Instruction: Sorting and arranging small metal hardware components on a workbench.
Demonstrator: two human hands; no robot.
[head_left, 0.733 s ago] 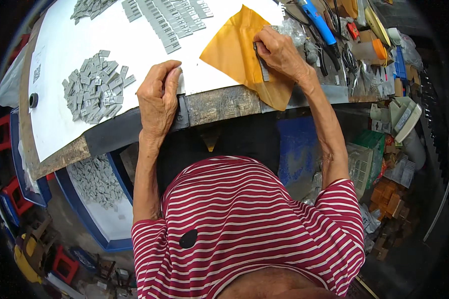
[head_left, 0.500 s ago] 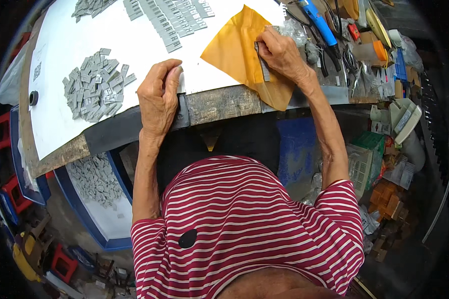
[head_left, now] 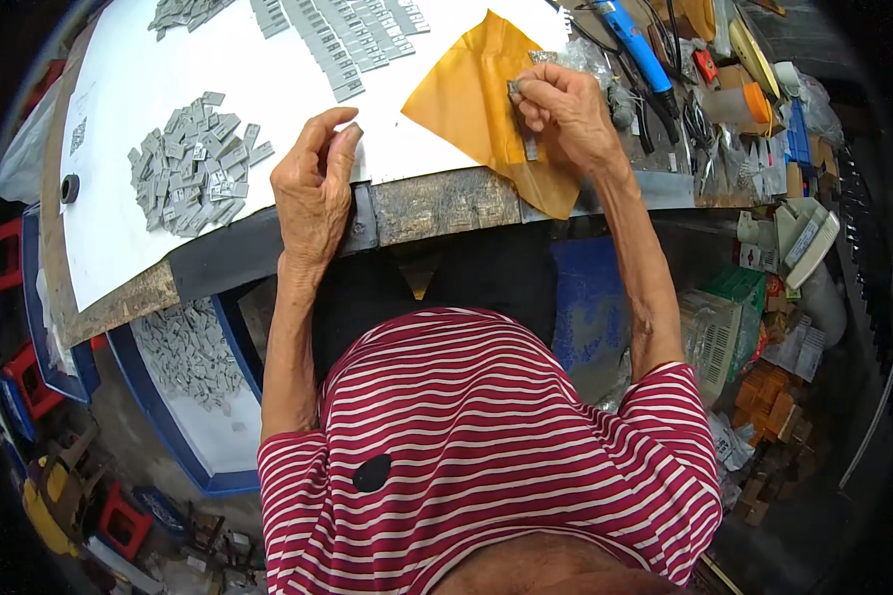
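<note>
My right hand [head_left: 571, 114] is closed in a pinch over an orange-yellow sheet [head_left: 456, 104], with a small grey tag-like piece [head_left: 513, 87] at its fingertips. Under that hand, a narrow grey strip [head_left: 531, 149] shows on the sheet, partly covered by the fingers. By the table's front edge my left hand [head_left: 313, 183] is half curled, its thumb and forefinger apart and nothing visible between them. To its left lies a loose heap of small grey pieces [head_left: 193, 164]. Beyond it, similar grey pieces [head_left: 342, 45] are laid out in overlapping rows.
White paper [head_left: 99, 228] covers much of the wooden table. At the right are a blue pen-shaped tool [head_left: 635, 45], dark pliers [head_left: 645, 114], plastic bags and an orange-capped jar [head_left: 754, 102]. A blue tray [head_left: 233, 481] with many grey pieces sits below the left edge. A black ring [head_left: 69, 188] lies far left.
My right hand has lifted and turned slightly over the sheet, now with a small grey piece at its fingertips. My left thumb and forefinger have moved apart.
</note>
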